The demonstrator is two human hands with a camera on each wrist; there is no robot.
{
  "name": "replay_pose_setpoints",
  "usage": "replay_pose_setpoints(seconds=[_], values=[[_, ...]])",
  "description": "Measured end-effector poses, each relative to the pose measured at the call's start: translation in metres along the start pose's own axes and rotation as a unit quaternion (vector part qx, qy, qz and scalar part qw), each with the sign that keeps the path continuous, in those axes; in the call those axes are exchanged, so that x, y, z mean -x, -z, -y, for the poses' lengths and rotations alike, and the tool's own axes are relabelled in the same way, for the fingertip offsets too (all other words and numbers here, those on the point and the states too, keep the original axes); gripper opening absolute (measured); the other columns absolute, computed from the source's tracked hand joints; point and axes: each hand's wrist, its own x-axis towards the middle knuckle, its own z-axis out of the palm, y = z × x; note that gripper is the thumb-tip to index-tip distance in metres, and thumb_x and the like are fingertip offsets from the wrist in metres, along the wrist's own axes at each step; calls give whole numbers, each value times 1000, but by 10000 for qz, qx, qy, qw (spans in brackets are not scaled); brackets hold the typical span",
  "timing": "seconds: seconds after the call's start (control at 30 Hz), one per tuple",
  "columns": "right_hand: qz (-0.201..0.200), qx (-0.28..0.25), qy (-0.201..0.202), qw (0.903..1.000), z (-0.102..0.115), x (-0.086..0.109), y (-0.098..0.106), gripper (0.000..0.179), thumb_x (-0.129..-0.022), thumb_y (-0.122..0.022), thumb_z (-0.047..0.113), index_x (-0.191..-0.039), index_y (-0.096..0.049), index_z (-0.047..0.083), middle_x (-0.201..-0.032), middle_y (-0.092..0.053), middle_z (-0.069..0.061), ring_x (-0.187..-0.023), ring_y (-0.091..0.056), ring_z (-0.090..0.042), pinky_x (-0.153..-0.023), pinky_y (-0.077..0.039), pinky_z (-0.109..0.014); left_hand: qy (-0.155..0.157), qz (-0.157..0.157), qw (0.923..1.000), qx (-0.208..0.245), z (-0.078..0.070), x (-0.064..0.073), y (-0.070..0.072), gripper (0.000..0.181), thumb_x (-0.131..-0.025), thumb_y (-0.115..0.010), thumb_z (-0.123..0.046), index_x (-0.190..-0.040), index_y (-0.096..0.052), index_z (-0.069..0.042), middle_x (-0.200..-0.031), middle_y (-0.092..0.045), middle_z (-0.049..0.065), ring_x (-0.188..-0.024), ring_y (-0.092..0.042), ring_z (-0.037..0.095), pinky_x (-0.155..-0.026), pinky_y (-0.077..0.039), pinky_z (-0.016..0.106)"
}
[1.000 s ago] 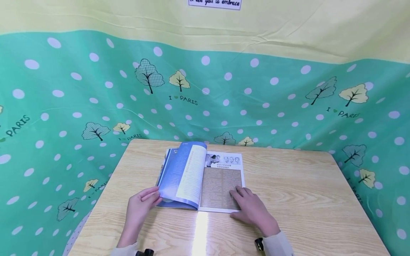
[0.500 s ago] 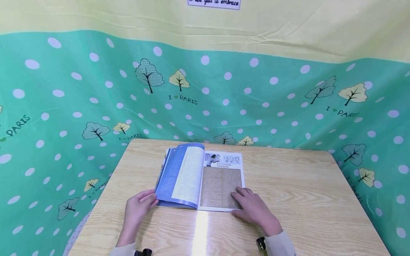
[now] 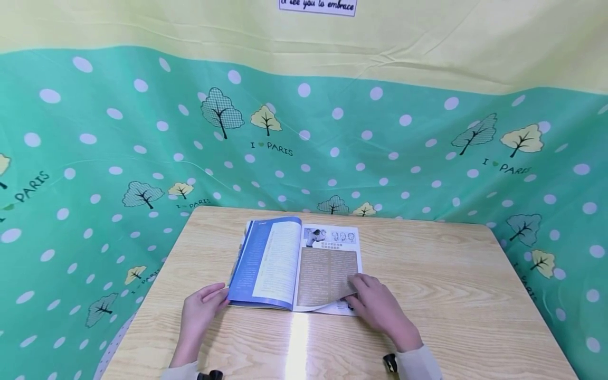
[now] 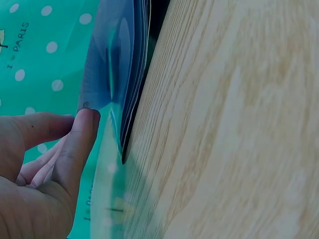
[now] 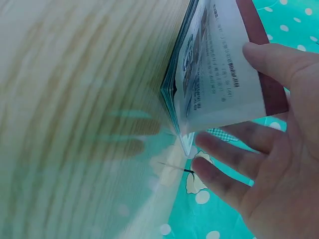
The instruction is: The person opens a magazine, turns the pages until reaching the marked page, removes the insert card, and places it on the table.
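A magazine (image 3: 280,264) lies open on the wooden table, a blue-and-white page on its left side and a brown-panelled page (image 3: 328,272) on its right. My left hand (image 3: 201,311) is at the lower left corner, where thumb and fingertip pinch the edge of the blue page (image 4: 107,55). At the lower right, my right hand (image 3: 380,309) holds the corner of the brown-panelled page, bent up off the sheet below. In the right wrist view the thumb presses one face of this lifted page (image 5: 234,89), and part of the fingers is hidden behind it.
The light wooden table (image 3: 442,295) extends to both sides of the magazine, with a bright light reflection in front of it. A green polka-dot curtain (image 3: 304,158) with printed trees hangs behind the table and along its sides. Dark wrist devices (image 3: 390,363) sit by both cuffs.
The left page has settled flatter to the left as my left hand lowered slightly. My right hand, earlier resting on the right page, has raised that page's lower corner.
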Motion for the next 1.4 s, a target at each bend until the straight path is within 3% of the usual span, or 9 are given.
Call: replay_pose_setpoints(seconds=[0.13,0.27,0.43,0.53,0.63,0.77,1.07,1.13,1.4], values=[[-419,23,-314,9986,0,-2,1,62,-93,-72,33,-142,-52,1,-135,-56,-22,-124,-53,-40,-102,-50,-56,-41,-10,10000,-10,-1,0,1,38,-95,-67,-6,-128,-58,11,-115,-68,26,-89,-72,12,-82,-61,25],[-548,13,-821,9951,-1,-5,1,70,-93,-71,41,-144,-49,-1,-136,-56,-24,-123,-54,-42,-99,-51,-58,-111,-21,9999,-123,-3,2,4,40,-95,-68,-8,-129,-57,11,-116,-68,25,-90,-72,11,-84,-61,25],[-615,17,-1304,9896,0,-7,-1,69,-94,-63,55,-133,-59,-2,-124,-64,-23,-112,-61,-40,-88,-57,-56,-173,-127,9996,-187,-7,4,5,40,-94,-69,-9,-128,-59,10,-116,-69,23,-88,-70,6,-85,-60,25],[-777,-10,-1074,9912,2,-8,-2,55,-96,-64,49,-125,-66,3,-120,-67,-19,-109,-63,-38,-88,-58,-56,-211,-59,9996,-149,-10,3,2,42,-94,-71,-11,-128,-59,10,-116,-69,24,-91,-71,10,-85,-61,25],[-920,-4,-479,9946,5,-10,-4,39,-97,-68,34,-125,-68,7,-121,-68,-15,-111,-63,-36,-92,-57,-54,-261,101,9996,-76,-13,3,-5,42,-94,-72,-13,-128,-60,9,-116,-69,24,-96,-72,18,-84,-61,26],[-875,85,185,9960,9,-14,-8,38,-96,-70,22,-132,-65,10,-128,-65,-13,-117,-60,-33,-96,-55,-53,-448,362,9981,223,-18,3,-19,43,-93,-74,-12,-127,-60,9,-113,-69,24,-97,-72,23,-85,-61,28],[-441,74,468,9979,21,-21,-18,60,-96,-68,13,-150,-48,25,-145,-52,-14,-126,-54,-35,-104,-50,-53,-1045,1253,9822,930,-31,11,-64,35,-92,-71,0,-122,-61,14,-111,-69,29,-97,-72,27,-86,-61,35],[-408,114,508,9978,24,-23,-19,60,-96,-69,14,-150,-48,25,-146,-51,-14,-126,-53,-34,-103,-51,-53,-1088,1414,9773,1145,-33,12,-72,34,-92,-71,0,-121,-61,15,-111,-67,31,-98,-71,30,-86,-61,37],[-187,286,700,9970,36,-26,-21,61,-95,-69,13,-151,-47,23,-147,-49,-14,-128,-51,-36,-103,-50,-56,-1067,2003,9665,1196,-36,18,-95,40,-92,-73,-5,-124,-59,15,-109,-69,29,-98,-70,39,-85,-61,39]])
